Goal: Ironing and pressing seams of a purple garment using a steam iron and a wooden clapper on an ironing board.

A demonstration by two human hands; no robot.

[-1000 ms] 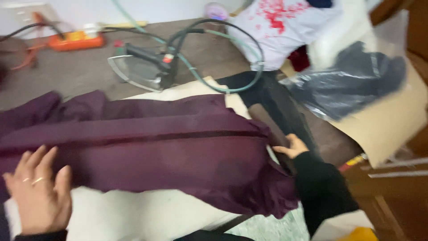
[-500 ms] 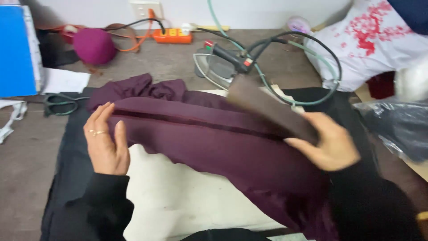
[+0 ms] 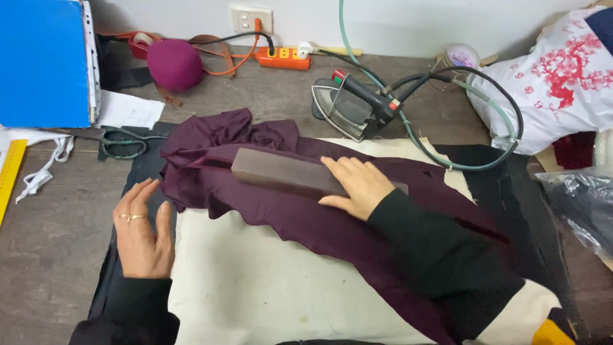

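Note:
A dark purple garment point(image 3: 274, 211) lies across a cream pressing pad point(image 3: 255, 287) on the worktable. A long brown wooden block point(image 3: 281, 174) rests on the garment along its seam. My right hand point(image 3: 356, 185) presses flat on the block's right end, fingers wrapped over it. Off the garment's left edge, my left hand point(image 3: 140, 231) rests flat with fingers apart on the pad's edge, holding nothing; it wears rings.
A steam iron point(image 3: 348, 105) with hoses stands behind the pad. Scissors point(image 3: 121, 142) lie at the left by a blue folder point(image 3: 41, 61), a yellow ruler point(image 3: 11, 176) and a purple pin cushion point(image 3: 174, 64). An orange power strip point(image 3: 281, 59) is at the back, a white printed cloth point(image 3: 555, 83) at the right.
The view swung left. My right hand brought the wooden block down flat onto the garment's seam. My left hand came off the purple cloth to the pad's left edge.

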